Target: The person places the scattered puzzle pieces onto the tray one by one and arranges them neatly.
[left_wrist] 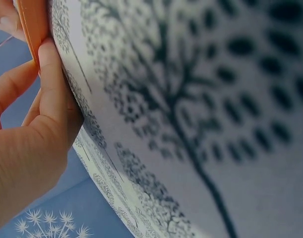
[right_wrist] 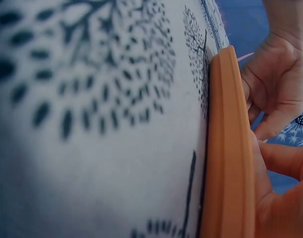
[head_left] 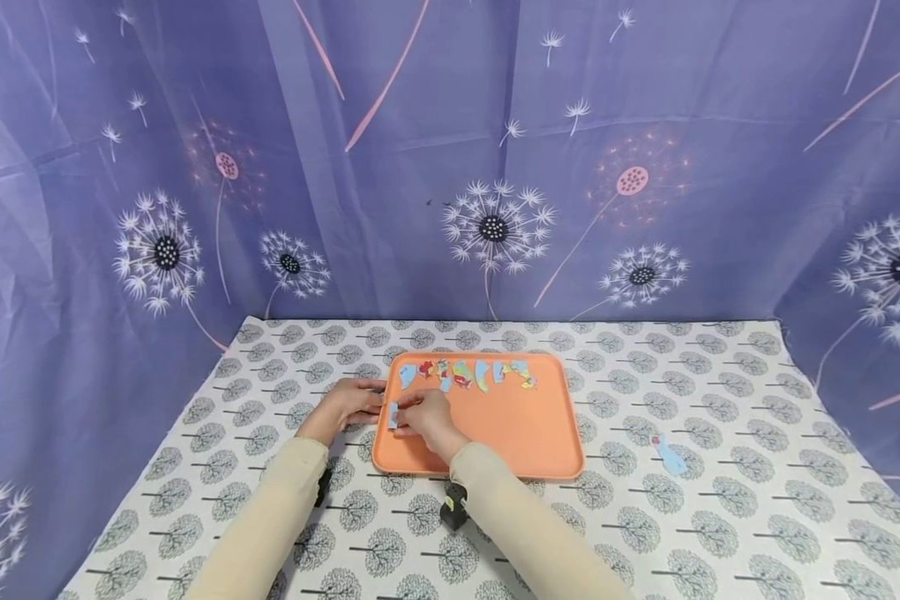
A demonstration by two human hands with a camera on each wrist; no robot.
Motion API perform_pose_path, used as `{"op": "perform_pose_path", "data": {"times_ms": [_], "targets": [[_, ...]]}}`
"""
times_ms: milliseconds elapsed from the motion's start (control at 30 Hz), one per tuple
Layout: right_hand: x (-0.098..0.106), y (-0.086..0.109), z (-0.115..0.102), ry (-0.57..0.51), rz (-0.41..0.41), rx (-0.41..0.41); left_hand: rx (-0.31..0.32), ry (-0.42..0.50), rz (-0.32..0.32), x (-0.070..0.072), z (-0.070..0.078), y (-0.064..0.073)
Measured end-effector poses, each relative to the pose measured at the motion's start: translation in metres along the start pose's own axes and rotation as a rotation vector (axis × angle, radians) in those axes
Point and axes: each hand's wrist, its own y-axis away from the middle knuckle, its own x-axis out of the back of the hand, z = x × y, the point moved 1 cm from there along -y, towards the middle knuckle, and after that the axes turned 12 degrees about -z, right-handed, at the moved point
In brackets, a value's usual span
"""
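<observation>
On the tree-print cloth lies an orange tray [head_left: 495, 425]. My left hand [head_left: 348, 404] is at its left edge, thumb and finger gripping the rim, which also shows in the left wrist view beside the hand [left_wrist: 37, 134]. Over the tray's left part, my right hand [head_left: 429, 417] pinches a light blue puzzle piece [head_left: 393, 415] near the left rim. The right wrist view shows the tray's side [right_wrist: 228, 148] with the right fingers [right_wrist: 285, 159] behind it; the piece is hidden there. Along the tray's far side runs a row of several cut picture pieces, one of them red and green [head_left: 462, 374].
Right of the tray, a separate light blue piece [head_left: 671, 456] with a red tip lies on the patterned cloth [head_left: 720, 392]. A purple dandelion-print curtain [head_left: 390, 217] hangs behind the table and at both sides. A black wrist device [head_left: 453, 507] sits under the right wrist.
</observation>
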Motion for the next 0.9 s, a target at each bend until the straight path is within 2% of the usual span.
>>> {"op": "perform_pose_path", "data": {"times_ms": [267, 600, 900], "targets": [[0.0005, -0.0010, -0.0001, 0.013, -0.014, -0.028, -0.005, 0.008, -0.002, 0.0008, -0.0014, -0.0002], [0.0003, 0.0015, -0.0026, 0.101, -0.020, 0.011, -0.017, 0.018, -0.007, 0.0000, -0.0015, -0.0005], [0.0018, 0.0018, -0.0036, 0.101, -0.035, 0.002, -0.014, 0.020, -0.001, 0.0000, -0.0011, -0.0010]]}}
